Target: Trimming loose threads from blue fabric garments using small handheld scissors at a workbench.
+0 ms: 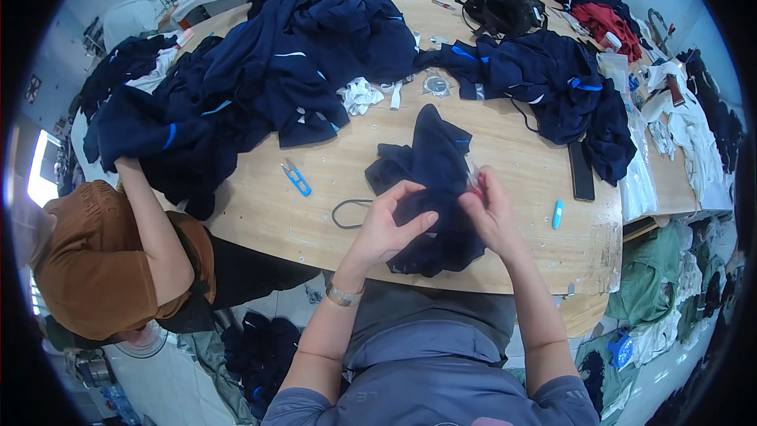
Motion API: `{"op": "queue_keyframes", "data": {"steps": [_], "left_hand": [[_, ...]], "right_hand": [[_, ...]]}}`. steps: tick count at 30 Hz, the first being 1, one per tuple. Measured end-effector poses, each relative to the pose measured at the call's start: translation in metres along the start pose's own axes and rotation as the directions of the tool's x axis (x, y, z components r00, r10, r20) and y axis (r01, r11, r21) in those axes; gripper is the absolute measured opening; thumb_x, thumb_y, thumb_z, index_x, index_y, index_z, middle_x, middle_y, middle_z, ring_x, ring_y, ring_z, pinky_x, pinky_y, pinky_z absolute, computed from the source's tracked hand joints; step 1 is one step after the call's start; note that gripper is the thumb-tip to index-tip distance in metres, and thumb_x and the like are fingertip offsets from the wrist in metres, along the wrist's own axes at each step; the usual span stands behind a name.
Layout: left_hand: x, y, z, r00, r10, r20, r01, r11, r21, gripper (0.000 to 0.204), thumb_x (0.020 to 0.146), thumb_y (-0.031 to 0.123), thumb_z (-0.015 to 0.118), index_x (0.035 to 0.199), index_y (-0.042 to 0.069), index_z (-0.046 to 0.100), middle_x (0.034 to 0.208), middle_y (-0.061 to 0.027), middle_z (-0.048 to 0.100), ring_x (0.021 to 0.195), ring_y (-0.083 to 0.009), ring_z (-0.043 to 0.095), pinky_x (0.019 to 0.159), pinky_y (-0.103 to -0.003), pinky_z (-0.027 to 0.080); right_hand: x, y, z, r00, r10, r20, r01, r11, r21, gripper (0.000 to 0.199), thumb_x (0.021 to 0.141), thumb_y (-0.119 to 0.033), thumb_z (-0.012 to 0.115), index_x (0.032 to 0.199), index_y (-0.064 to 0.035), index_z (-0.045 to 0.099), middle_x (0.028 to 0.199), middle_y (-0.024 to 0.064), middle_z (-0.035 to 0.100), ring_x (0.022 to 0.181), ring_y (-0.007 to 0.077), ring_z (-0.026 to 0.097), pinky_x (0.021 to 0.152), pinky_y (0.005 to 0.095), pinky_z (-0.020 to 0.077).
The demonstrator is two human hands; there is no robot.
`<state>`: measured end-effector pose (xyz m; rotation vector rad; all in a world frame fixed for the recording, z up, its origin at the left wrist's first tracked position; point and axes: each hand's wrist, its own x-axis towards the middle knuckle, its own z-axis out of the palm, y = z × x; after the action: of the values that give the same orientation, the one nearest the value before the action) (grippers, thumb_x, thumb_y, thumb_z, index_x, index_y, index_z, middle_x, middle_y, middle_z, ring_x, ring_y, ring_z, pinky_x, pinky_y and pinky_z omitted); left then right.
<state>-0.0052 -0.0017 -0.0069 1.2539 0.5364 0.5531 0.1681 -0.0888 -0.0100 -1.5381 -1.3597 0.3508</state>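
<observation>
The step in hand looks like close handwork on a dark navy cloth garment (pixel 430 150), which lies bunched on the pale wooden table (pixel 260 217) to the right of the light-blue-handled thread snips (pixel 298 179). Farther right of those snips, the right hand (pixel 495 217) has its fingertips closed on a small reddish object (pixel 476 184), too blurred to identify. The left hand (pixel 392 229), nearer the snips, has thumb and forefinger apart against the cloth; whether its other fingers grip anything is hidden, so I cannot tell. The next move probably calls for the left hand to steady the fabric while the right works with fine control. The garment looks soft, matte and crumpled, one peak of cloth pointing away from the person, with a thin bright-blue strip along its right edge.
</observation>
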Motion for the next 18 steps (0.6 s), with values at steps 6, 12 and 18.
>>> {"op": "queue_keyframes", "data": {"steps": [6, 12, 18], "left_hand": [[0.005, -0.004, -0.014, 0.994, 0.045, 0.099, -0.065, 0.977, 0.203, 0.037, 0.082, 0.005, 0.066, 0.115, -0.001, 0.052, 0.105, -0.0024, 0.056, 0.094, -0.0072, 0.050, 0.083, -0.023, 0.043], [0.014, -0.023, -0.036, 0.987, -0.136, 0.085, 0.156, 0.938, -0.308, 0.036, 0.096, 0.019, 0.046, 0.129, 0.005, 0.048, 0.116, -0.0054, 0.055, 0.103, -0.0108, 0.054, 0.079, -0.020, 0.044], [0.006, -0.046, -0.048, 0.991, -0.041, -0.126, 0.059, 0.988, 0.139, 0.032, 0.097, 0.025, 0.045, 0.116, 0.003, 0.057, 0.105, -0.0050, 0.060, 0.097, -0.0106, 0.056, 0.075, -0.022, 0.047]], "right_hand": [[0.013, 0.025, 0.019, 0.997, -0.001, 0.071, -0.015, 0.974, 0.226, 0.040, 0.074, -0.018, 0.074, 0.089, -0.0060, 0.039, 0.080, 0.0065, 0.047, 0.071, 0.0177, 0.043, 0.066, 0.0285, 0.0392], [0.016, 0.049, 0.030, 0.989, 0.129, 0.071, -0.136, 0.985, 0.105, 0.032, 0.078, -0.002, 0.067, 0.083, -0.0044, 0.036, 0.072, 0.0073, 0.048, 0.064, 0.0179, 0.047, 0.060, 0.0279, 0.0401], [0.003, 0.082, 0.043, 0.984, 0.160, -0.072, -0.143, 0.970, 0.196, 0.026, 0.081, 0.000, 0.063, 0.085, -0.0036, 0.038, 0.073, 0.0058, 0.048, 0.064, 0.0151, 0.047, 0.061, 0.0264, 0.0406]]}}
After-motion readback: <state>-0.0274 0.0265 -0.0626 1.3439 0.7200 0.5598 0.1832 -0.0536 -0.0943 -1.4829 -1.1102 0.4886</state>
